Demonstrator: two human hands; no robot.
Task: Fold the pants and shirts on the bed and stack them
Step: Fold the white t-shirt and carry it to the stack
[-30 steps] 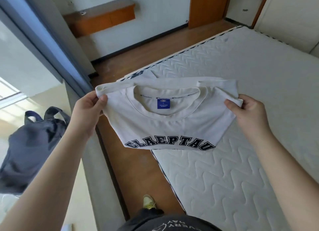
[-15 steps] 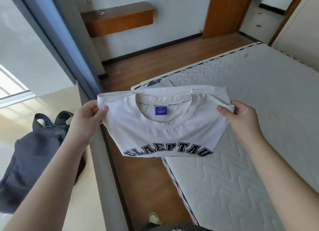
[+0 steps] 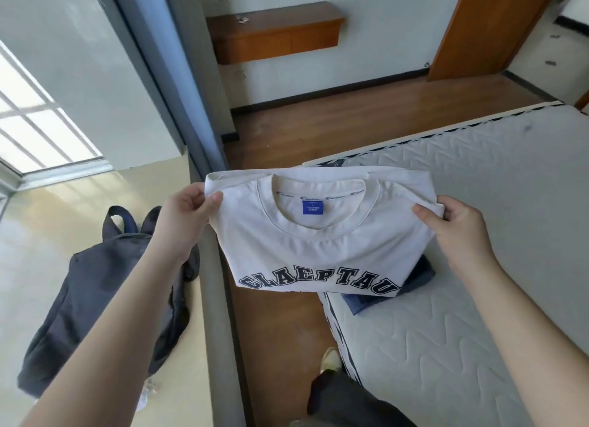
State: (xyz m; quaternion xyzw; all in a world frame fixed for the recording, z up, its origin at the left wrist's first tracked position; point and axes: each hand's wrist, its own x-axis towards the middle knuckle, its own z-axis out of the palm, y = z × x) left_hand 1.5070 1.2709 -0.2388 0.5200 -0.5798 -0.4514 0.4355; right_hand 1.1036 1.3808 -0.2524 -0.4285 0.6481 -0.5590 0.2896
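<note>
Both arms stretched forward, left hand (image 3: 185,211) pinching shirt (image 3: 318,235) at one shoulder, right hand (image 3: 452,222) pinching the other, folded shirt held in air over bed (image 3: 478,203) corner, above blue garment (image 3: 411,283)

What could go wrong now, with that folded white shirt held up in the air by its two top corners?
1. The white shirt hangs only from pinches by the left hand and right hand, so its folds may fall open.
2. It hangs partly past the mattress edge, above the wooden floor; a slip could drop it there.
3. It hides most of the folded blue garment beneath, so it could land crooked.
</note>
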